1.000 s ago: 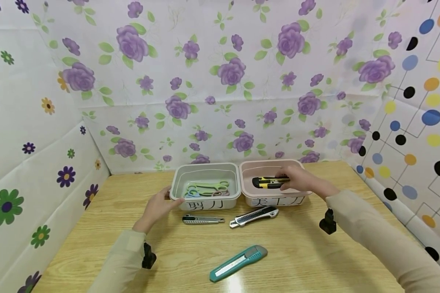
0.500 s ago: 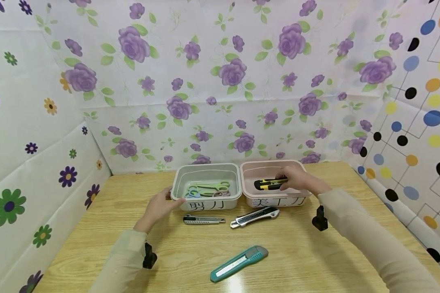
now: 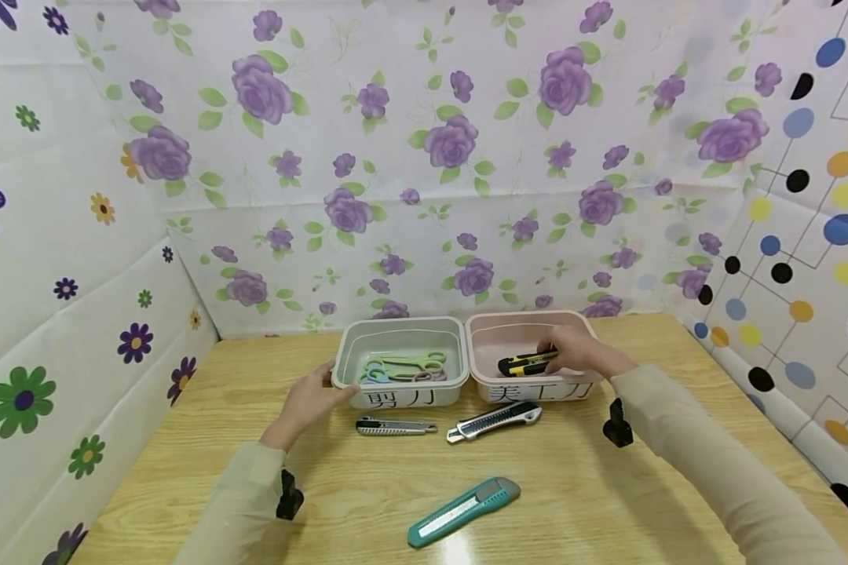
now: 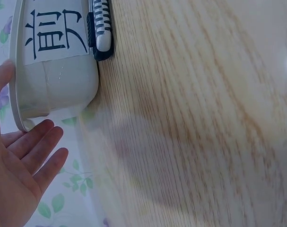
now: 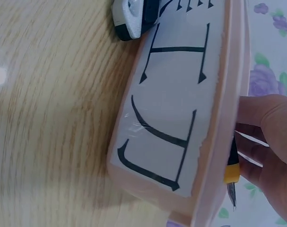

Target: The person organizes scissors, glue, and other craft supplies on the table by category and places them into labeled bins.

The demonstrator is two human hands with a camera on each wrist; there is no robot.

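Observation:
My right hand reaches over the front rim of the pink bin and pinches a yellow-and-black utility knife low inside it. In the right wrist view, the knife's tapered end shows past the rim below my fingers. My left hand rests at the front left corner of the pale grey bin. The left wrist view has its thumb on the rim and its fingers nearly straight beside the bin's end. Several scissors, green, blue and pinkish, lie in the grey bin.
A slim silver utility knife lies before the grey bin, and a larger silver-and-black one before the pink bin. Nearer me is a teal utility knife. Flowered sheeting stands behind the wooden table; both bins carry labels.
The yellow-and-black utility knife has gone lower in the pink bin with my right hand, tilting slightly. My left hand stays at the grey bin. The head view has shifted a little.

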